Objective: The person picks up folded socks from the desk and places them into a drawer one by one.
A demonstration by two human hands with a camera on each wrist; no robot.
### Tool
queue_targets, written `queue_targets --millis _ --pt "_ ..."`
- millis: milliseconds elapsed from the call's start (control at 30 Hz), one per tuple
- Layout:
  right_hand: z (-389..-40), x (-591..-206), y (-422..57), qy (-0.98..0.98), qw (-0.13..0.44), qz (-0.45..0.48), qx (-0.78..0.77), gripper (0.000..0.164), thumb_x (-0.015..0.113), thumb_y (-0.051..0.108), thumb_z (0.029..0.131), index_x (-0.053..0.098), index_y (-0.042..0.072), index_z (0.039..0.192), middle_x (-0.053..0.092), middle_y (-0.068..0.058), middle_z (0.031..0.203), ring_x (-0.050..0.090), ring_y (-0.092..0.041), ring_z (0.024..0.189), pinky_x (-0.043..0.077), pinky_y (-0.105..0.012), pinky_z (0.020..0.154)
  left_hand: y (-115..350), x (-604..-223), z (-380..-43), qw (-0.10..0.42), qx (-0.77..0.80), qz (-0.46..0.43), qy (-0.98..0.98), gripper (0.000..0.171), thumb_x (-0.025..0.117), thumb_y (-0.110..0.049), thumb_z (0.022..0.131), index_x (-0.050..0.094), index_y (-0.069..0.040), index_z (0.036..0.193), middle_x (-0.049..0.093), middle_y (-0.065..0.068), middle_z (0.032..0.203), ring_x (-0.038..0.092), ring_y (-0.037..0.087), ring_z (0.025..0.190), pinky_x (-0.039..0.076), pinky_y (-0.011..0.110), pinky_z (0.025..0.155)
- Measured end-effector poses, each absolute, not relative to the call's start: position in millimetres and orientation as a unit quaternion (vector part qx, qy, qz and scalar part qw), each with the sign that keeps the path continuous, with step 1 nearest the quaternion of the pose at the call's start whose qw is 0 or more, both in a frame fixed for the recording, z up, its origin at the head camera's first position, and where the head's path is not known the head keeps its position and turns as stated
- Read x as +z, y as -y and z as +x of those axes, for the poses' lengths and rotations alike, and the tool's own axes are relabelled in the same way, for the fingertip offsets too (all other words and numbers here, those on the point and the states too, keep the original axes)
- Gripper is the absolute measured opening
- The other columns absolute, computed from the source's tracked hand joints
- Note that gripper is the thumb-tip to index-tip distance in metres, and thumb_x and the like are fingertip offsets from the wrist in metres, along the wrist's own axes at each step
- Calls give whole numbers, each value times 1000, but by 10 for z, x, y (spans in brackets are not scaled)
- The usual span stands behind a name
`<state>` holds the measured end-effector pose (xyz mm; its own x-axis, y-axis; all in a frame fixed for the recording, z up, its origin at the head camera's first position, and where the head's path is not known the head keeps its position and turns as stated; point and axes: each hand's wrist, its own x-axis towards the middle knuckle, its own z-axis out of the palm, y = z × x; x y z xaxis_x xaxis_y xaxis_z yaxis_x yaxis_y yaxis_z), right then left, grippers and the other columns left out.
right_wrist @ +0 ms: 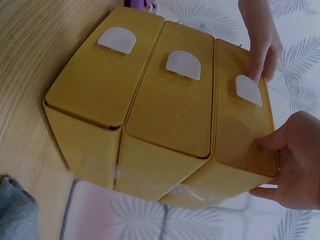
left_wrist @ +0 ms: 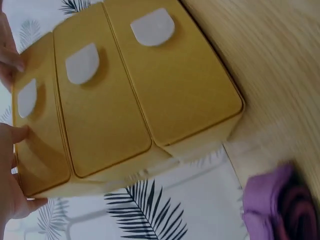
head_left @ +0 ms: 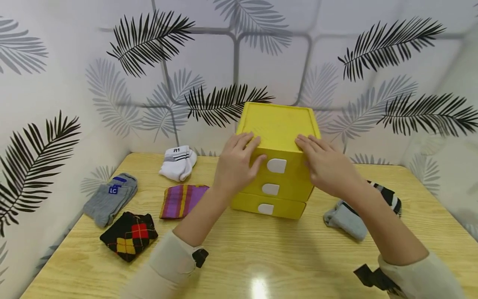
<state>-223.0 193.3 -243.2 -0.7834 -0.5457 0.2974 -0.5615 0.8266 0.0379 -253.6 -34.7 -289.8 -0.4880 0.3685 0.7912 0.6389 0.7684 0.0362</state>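
In the head view a yellow drawer box [head_left: 280,124] stands upright on the table, its three drawers closed, each with a white pull tab [head_left: 276,165]. My left hand [head_left: 236,166] grips its top left front corner, thumb against the top drawer front and fingers over the upper edge. On the opposite corner, my right hand [head_left: 326,166] holds on with fingers across the top edge. The right wrist view shows the right thumb on the top drawer front [right_wrist: 240,135] and other fingers round the side. Both wrist views show the drawer fronts tilted by the camera angle.
Left of the box lie folded socks: a white pair [head_left: 179,162], a grey pair [head_left: 112,199], an argyle pair [head_left: 128,236] and a purple striped pair [head_left: 183,201]. At right, a grey pair [head_left: 347,220] and black-and-white socks [head_left: 390,197] sit partly behind my forearm. A leaf-patterned wall covering [head_left: 201,54] stands behind.
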Motion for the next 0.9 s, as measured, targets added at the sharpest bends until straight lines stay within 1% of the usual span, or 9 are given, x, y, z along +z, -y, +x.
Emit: queue_targets --millis 133,233,333,433,500,567,633,800,900 --pt "-2342 -2465 -2000 942 146 292 83 48 45 3 93 35 0 140 33 -16 143 25 -34 131 18 -48 105 232 -2898 -2442 426 -120 -254 860 38 61 -30 89 62 -3 115 58 14 116 48 28 114 25 38 105" --pt "-2423 -2519 -2056 936 154 297 108 49 50 13 93 37 5 140 33 -12 143 24 -32 132 19 -51 104 209 -2858 -2420 418 -88 -245 870 38 59 -34 89 63 -5 114 59 13 114 50 27 110 30 39 102" --pt "-2473 -2577 -2075 929 176 308 104 52 54 26 93 40 8 139 35 -11 143 26 -33 131 21 -54 102 230 -2765 -2449 380 -65 -246 889 42 55 -44 90 64 -8 112 59 11 110 50 26 106 35 36 97" --pt "-2513 -2626 -2060 920 205 319 102 51 56 29 92 43 8 137 39 -13 140 29 -36 129 24 -56 99 260 -2662 -2533 307 -36 -252 917 51 45 -52 92 60 -14 121 54 9 120 45 27 114 31 35 100" --pt "-2548 -2654 -2043 916 217 320 106 50 57 27 92 44 8 136 40 -14 139 30 -36 128 26 -56 98 280 -2623 -2608 255 -14 -254 933 55 37 -54 94 53 -17 131 48 8 131 37 28 123 23 36 105" --pt "-2589 -2669 -2019 914 225 319 109 49 58 26 91 45 7 135 41 -14 138 31 -36 128 27 -56 98 305 -2603 -2678 220 2 -256 941 57 31 -54 95 46 -19 137 41 7 139 30 29 130 16 37 108" --pt "-2633 -2667 -1993 914 225 318 114 49 58 26 92 45 7 135 41 -14 138 31 -36 128 27 -55 98 330 -2591 -2740 209 7 -256 944 57 29 -54 95 44 -20 139 39 6 141 28 28 131 15 36 108" --pt "-2720 -2623 -1943 917 219 313 119 48 56 26 93 45 6 135 40 -15 138 29 -35 128 26 -54 100 387 -2549 -2856 218 9 -264 940 56 27 -53 96 45 -20 138 42 5 139 30 26 130 15 33 108" --pt "-2716 -2630 -1943 920 217 306 117 49 56 26 93 44 6 135 39 -15 139 29 -35 128 28 -55 98 401 -2540 -2876 207 4 -273 939 55 28 -52 97 44 -20 138 42 5 139 30 25 130 14 32 108"
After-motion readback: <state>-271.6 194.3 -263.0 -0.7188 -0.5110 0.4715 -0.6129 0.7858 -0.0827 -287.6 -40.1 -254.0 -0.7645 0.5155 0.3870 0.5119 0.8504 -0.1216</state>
